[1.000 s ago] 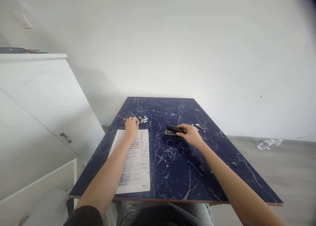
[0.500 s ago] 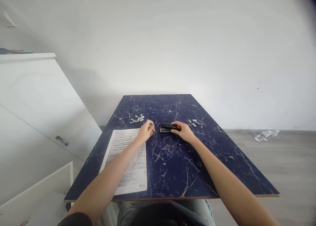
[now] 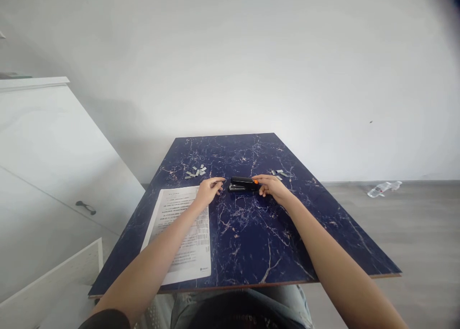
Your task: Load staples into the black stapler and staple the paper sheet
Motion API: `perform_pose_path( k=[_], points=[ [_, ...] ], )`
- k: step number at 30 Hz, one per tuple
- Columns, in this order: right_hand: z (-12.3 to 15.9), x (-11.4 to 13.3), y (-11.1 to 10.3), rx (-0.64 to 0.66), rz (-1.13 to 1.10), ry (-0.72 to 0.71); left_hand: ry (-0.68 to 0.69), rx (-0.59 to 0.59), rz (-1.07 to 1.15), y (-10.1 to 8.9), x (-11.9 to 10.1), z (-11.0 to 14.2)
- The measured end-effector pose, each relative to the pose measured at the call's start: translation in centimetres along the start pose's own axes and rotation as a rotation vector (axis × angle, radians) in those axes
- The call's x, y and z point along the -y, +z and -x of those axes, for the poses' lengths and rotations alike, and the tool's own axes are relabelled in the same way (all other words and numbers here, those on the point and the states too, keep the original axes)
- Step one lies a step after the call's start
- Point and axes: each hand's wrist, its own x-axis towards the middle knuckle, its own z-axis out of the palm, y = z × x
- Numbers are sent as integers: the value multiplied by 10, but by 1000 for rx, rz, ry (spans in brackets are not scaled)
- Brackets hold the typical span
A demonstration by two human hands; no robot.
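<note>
A black stapler (image 3: 243, 180) with an orange part at its rear lies on the dark blue marbled table, its front end toward the left. My right hand (image 3: 273, 187) is around its rear end, one finger stretched along the top by the orange part and the others curled below. Just left of the stapler's front, my left hand (image 3: 211, 189) is closed in a pinch on a small grey staple strip, mostly hidden by the fingertips. Beneath my left wrist and forearm lies a printed sheet of paper (image 3: 172, 245).
Several loose staple strips (image 3: 197, 171) lie beyond my left hand, and a smaller group of strips (image 3: 277, 173) lies beyond my right. The table (image 3: 247, 252) meets a white wall. A white cabinet (image 3: 53, 142) stands at left; clear plastic (image 3: 383, 189) lies on the floor at right.
My right hand has loosened and shifted back along the stapler, uncovering more of its rear end. My left fingers have straightened, pointing toward the stapler's front. The view has shifted slightly.
</note>
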Motion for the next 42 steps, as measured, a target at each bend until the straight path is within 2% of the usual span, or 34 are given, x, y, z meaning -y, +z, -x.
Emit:
perform_pose_path(
  k=[9, 22, 25, 30, 32, 38, 42],
  points=[
    [2, 3, 4, 2, -148, 150, 25, -92, 34, 0, 9, -3],
    [-3, 1, 5, -76, -209, 162, 82, -125, 10, 2, 14, -4],
    [-1, 1, 6, -74, -206, 148, 125, -76, -72, 2, 6, -2],
    [2, 2, 7, -62, -210, 114, 211, 177, -166, 3, -11, 4],
    [2, 2, 7, -55, -209, 115, 257, 237, -211, 4, -14, 5],
    [-2, 2, 5, -75, -204, 160, 292, 232, -291, 6, -16, 5],
    [-3, 3, 6, -101, -213, 172, 280, 196, -202, 6, -9, 0]
  ],
)
